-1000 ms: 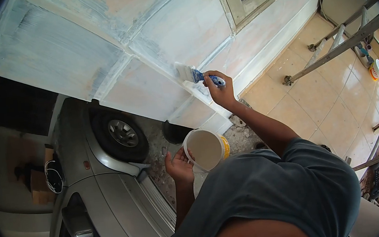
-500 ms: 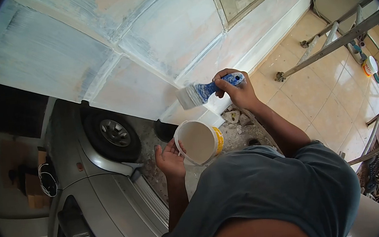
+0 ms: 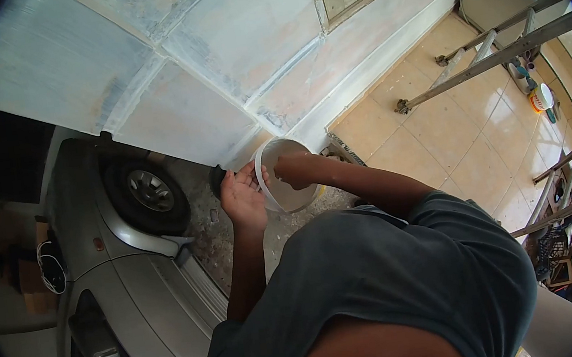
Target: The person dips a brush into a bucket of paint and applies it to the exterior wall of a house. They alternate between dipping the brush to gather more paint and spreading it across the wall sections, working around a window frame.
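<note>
Two bare hands meet at one white bucket (image 3: 281, 199), seen from above, just beyond the wearer's dark grey shirt (image 3: 360, 255). The bucket's round mouth faces up towards the viewer, so its long axis runs away and downward; its base is out of sight, and whether anything supports it from below cannot be told.

The left hand (image 3: 243, 204) grips the bucket's left side, palm turned up, fingers curled around the rim with the tips showing just inside. The right hand (image 3: 293, 170) is within the mouth itself, its forearm slanting in across the opposite rim. The right hand is thus the one over the opening, while the left stays outside at the edge, the two near each other but apart. The right hand's fingers are curled inward; whether they close on anything is hidden.

Beyond the bucket rises a panelled wall (image 3: 234, 49), streaked in white, pale blue and faded pink, with neither hand touching it. To the left stands a silver-grey car (image 3: 141, 282), its front wheel (image 3: 148, 190) turned towards the wall. To the right, a ladder (image 3: 493, 60) extends over beige floor tiles (image 3: 427, 104).
</note>
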`<state>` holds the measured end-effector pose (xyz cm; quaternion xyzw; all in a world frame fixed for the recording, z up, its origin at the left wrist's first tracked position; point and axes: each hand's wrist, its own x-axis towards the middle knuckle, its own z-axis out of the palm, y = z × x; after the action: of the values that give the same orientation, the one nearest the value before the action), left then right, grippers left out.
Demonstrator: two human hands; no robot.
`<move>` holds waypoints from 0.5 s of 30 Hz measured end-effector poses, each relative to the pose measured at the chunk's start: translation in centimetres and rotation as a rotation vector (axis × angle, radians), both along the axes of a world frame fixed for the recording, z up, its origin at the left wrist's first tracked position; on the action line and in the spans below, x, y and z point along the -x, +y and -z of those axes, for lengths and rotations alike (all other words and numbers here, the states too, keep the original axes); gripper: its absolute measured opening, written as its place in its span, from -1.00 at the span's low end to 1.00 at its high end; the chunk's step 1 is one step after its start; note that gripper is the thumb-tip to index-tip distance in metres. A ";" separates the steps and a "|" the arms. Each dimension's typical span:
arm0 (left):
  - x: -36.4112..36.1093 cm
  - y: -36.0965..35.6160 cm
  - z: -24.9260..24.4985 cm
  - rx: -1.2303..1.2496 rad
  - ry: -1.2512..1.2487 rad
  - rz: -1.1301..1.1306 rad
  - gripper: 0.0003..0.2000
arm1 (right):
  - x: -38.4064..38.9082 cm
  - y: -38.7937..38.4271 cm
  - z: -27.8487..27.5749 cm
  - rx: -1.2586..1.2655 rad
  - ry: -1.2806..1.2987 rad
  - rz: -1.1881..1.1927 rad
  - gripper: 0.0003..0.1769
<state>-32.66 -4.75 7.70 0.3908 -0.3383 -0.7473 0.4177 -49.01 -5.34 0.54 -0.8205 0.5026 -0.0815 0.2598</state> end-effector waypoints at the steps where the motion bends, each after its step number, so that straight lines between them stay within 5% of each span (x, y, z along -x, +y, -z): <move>1: 0.2 -0.1 0.0 0.008 0.011 0.002 -0.29 | 0.0 -0.3 0.9 -0.030 0.054 0.018 -0.89; 8: 2.0 0.1 -0.1 0.026 0.035 0.067 -0.29 | 1.0 -0.9 0.1 -0.248 0.115 0.085 -0.85; 15: 1.9 0.1 -0.2 0.006 0.021 0.054 -0.30 | 2.4 0.6 -0.2 -0.052 0.021 0.066 -0.78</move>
<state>-34.57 -4.70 7.90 0.3724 -0.3465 -0.7613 0.4021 -51.38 -4.77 0.70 -0.7972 0.5341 -0.0684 0.2731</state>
